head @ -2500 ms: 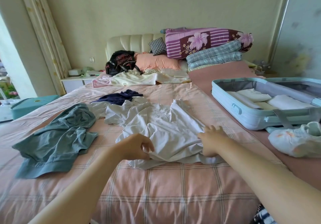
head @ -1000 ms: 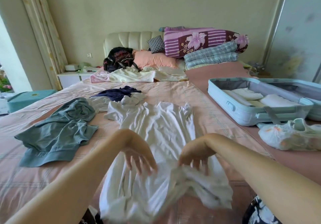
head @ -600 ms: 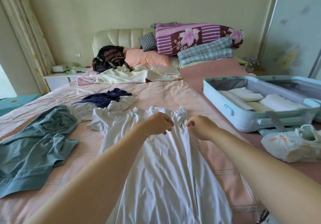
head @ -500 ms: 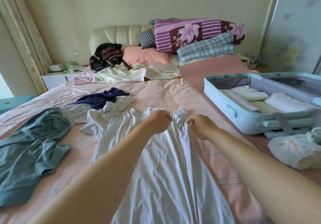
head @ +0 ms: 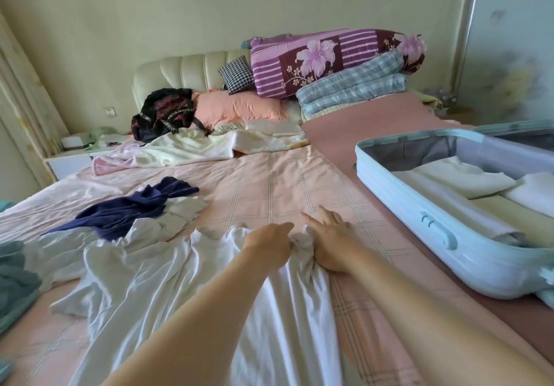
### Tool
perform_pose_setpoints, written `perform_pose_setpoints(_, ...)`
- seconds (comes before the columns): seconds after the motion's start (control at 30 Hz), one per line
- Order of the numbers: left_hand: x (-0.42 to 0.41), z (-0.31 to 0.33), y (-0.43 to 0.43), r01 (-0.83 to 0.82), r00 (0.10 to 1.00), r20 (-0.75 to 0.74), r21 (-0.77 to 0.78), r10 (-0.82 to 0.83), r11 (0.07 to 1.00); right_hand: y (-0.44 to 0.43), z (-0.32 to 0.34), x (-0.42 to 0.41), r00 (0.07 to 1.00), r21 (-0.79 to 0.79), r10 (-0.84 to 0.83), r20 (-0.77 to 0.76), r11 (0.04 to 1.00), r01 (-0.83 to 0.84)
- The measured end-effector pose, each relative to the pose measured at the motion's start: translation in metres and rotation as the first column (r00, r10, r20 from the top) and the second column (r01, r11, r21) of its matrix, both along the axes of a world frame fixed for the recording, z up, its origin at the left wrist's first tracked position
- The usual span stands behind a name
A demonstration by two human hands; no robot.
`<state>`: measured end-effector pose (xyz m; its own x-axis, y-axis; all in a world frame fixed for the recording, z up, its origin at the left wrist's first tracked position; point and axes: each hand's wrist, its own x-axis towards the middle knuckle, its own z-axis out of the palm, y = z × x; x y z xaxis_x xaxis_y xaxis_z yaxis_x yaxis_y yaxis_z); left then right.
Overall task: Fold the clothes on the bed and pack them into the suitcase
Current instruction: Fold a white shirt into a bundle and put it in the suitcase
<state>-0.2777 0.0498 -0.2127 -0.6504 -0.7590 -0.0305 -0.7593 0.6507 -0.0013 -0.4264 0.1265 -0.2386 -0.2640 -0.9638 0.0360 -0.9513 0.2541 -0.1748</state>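
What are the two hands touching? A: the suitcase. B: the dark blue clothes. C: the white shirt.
C: the left hand pinches the white shirt at its top edge and the right hand rests there beside it; the suitcase and the dark blue clothes lie apart.

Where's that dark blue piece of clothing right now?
In the head view, the dark blue garment lies crumpled on the left side of the bed, resting partly on a white heap, just beyond the spread white garment.
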Motion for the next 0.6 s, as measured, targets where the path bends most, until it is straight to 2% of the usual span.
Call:
perform_pose_setpoints(0.1, -0.002, -0.003, -0.013, -0.012, 0.999, -0.044, -0.038, 0.011, 0.999, -0.014, 0.001, -0.002, 0.994, -0.015, 0.111, 0.003, 0.994, -0.111)
perform_pose_setpoints(0.2, 0.003, 0.0, -0.015, -0.039, 0.965, -0.257, 0.046, 0.05, 0.998, -0.013, 0.001, -0.001, 0.988, -0.167, 0.14, 0.068, 0.978, -0.127)
perform_pose_setpoints(0.27, 0.006, 0.003, -0.012, -0.029, 0.917, -0.396, 0.064, 0.052, 0.998, -0.003, 0.009, -0.003, 0.938, -0.287, 0.113, 0.328, 0.958, -0.015)
perform_pose_setpoints(0.33, 0.003, 0.004, -0.011, -0.021, 0.844, -0.534, 0.064, 0.052, 0.998, 0.009, 0.019, -0.008, 0.769, -0.343, 0.135, 0.624, 0.932, 0.115)
perform_pose_setpoints(0.37, -0.001, 0.005, -0.008, -0.011, 0.793, -0.607, 0.055, 0.042, 0.998, 0.015, 0.024, -0.011, 0.694, -0.355, 0.138, 0.707, 0.917, 0.179)
perform_pose_setpoints(0.4, -0.006, 0.007, -0.005, -0.005, 0.739, -0.673, 0.042, 0.032, 0.999, 0.021, 0.029, -0.015, 0.658, -0.354, 0.11, 0.745, 0.901, 0.25)
perform_pose_setpoints(0.43, -0.011, 0.009, 0.0, 0.006, 0.688, -0.726, 0.033, 0.02, 0.999, 0.027, 0.034, -0.019, 0.671, -0.354, 0.065, 0.739, 0.884, 0.304)
perform_pose_setpoints(0.47, -0.016, 0.01, 0.006, 0.024, 0.649, -0.76, 0.045, 0.019, 0.999, 0.034, 0.039, -0.024, 0.74, -0.353, -0.013, 0.672, 0.873, 0.336)
perform_pose_setpoints(0.5, -0.021, 0.01, 0.012, 0.058, 0.637, -0.771, 0.072, 0.018, 0.996, 0.042, 0.042, -0.028, 0.837, -0.341, -0.119, 0.534, 0.876, 0.342)
perform_pose_setpoints(0.53, -0.025, 0.009, 0.018, 0.106, 0.654, -0.756, 0.107, 0.012, 0.989, 0.051, 0.044, -0.033, 0.911, -0.303, -0.239, 0.337, 0.888, 0.345)
perform_pose_setpoints(0.6, -0.03, -0.001, 0.027, 0.154, 0.758, -0.652, 0.138, -0.027, 0.978, 0.069, 0.042, -0.039, 0.935, -0.21, -0.353, -0.031, 0.917, 0.339)
